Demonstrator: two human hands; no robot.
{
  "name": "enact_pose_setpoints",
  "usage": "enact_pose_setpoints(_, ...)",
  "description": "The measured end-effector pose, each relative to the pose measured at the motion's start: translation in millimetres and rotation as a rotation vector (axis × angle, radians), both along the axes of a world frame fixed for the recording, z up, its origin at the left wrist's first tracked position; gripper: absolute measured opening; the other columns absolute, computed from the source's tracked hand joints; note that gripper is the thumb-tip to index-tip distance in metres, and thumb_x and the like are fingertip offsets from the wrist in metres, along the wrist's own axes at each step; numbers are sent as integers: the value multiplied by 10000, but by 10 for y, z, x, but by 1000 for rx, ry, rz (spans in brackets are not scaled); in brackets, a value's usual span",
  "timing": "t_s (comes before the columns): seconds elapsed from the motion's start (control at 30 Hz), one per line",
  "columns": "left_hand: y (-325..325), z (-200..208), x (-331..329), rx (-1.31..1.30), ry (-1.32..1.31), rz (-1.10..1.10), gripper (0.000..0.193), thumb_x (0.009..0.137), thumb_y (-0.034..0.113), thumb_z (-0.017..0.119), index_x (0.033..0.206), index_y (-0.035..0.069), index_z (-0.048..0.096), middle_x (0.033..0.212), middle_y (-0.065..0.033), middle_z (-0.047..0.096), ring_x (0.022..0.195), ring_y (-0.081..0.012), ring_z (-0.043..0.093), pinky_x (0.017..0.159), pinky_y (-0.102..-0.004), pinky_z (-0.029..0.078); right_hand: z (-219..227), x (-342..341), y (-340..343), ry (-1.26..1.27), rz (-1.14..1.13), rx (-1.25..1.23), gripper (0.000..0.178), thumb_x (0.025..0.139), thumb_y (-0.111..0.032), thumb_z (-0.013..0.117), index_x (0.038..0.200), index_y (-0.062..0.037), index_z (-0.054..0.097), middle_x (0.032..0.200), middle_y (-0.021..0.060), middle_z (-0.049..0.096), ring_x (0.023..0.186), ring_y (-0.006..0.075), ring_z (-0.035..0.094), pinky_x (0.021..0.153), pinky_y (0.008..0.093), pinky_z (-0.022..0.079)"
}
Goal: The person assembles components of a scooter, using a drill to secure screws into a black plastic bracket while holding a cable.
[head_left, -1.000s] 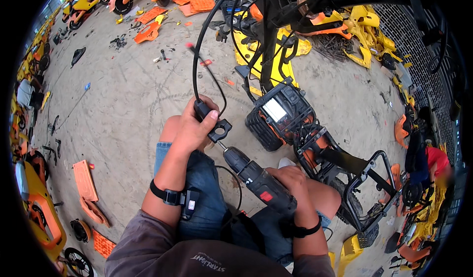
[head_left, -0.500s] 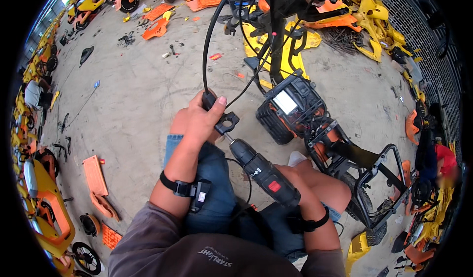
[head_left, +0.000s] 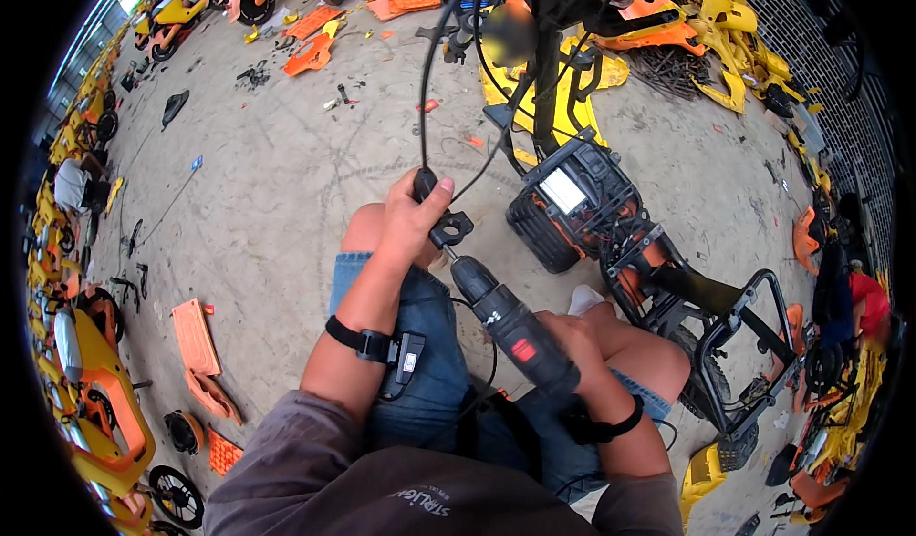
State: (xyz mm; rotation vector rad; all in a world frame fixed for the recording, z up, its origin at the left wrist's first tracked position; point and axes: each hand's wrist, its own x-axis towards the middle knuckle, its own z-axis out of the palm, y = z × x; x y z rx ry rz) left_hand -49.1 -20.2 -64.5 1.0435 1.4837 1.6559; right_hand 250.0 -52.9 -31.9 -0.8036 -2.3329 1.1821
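Between the thumb and fingers of my left hand (head_left: 408,219) is a black clamp (head_left: 452,229) with a round ring, likely a brake lever clamp. A black cable (head_left: 425,97) runs up from it toward the scooter's front post. My right hand (head_left: 572,340) is wrapped round the grip of a black cordless drill (head_left: 520,336) with a red patch. The drill points up and left, its bit at the lower side of the clamp. Whether the bit sits in a screw is too small to tell. Both hands are over my knees.
A stripped scooter frame (head_left: 720,336) with an exposed electronics box (head_left: 563,193) stands close on the right. Yellow panels (head_left: 563,97) lie ahead. Orange panels (head_left: 195,338) are on the floor to the left, beside rows of scooters (head_left: 100,412). A person in red (head_left: 868,302) is at far right.
The whole view has shifted slightly, moving the scene a little to the right. The clamp's ring appears slightly turned in my left hand. My right hand keeps the drill against the clamp.
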Motion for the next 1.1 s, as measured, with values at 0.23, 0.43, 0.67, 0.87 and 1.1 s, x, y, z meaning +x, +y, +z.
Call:
enact_pose_setpoints(0.23, 1, 15, 101, -121, 79, -87, 351, 854, 283, 761, 755, 27, 542, 636, 30, 482, 609, -71, 420, 533, -274, 380, 84, 124, 7, -282, -42, 724, 365, 725, -149, 630, 1085, -95, 666, 755, 58, 636, 745, 253, 647, 721, 366, 494)
enact_pose_setpoints(0.43, 6, -25, 133, 27, 92, -10, 354, 843, 292, 767, 748, 50, 528, 627, 44, 473, 590, -68, 417, 520, -267, 365, 162, 210, 146, -220, -23, 751, 448, 717, -107, 610, 1161, -95, 665, 772, 44, 622, 751, 235, 631, 748, 361, 493)
enact_pose_setpoints(0.67, -40, 22, 195, 36, 3, -20, 332, 870, 276, 762, 743, 63, 540, 620, 63, 483, 586, -38, 408, 513, -245, 342, 357, 280, 232, -130, -58, 816, 426, 698, -90, 623, 1117, -94, 698, 773, 41, 618, 730, 228, 628, 746, 373, 512)
enact_pose_setpoints(0.87, -72, 89, 97, 7, -155, -217, 321, 878, 264, 748, 723, 75, 540, 627, 70, 475, 580, -33, 393, 506, -241, 319, 298, 271, 215, -56, -67, 843, 386, 694, -93, 627, 1068, -82, 721, 791, 53, 641, 731, 225, 639, 732, 374, 524)
enact_pose_setpoints(1.1, -64, 45, 8, 58, -185, -228, 325, 898, 326, 700, 761, 72, 552, 654, 61, 482, 597, -39, 411, 535, -236, 341, 235, 358, 303, -10, -78, 798, 379, 676, -106, 648, 1046, -66, 719, 795, 65, 658, 719, 240, 649, 702, 366, 517)
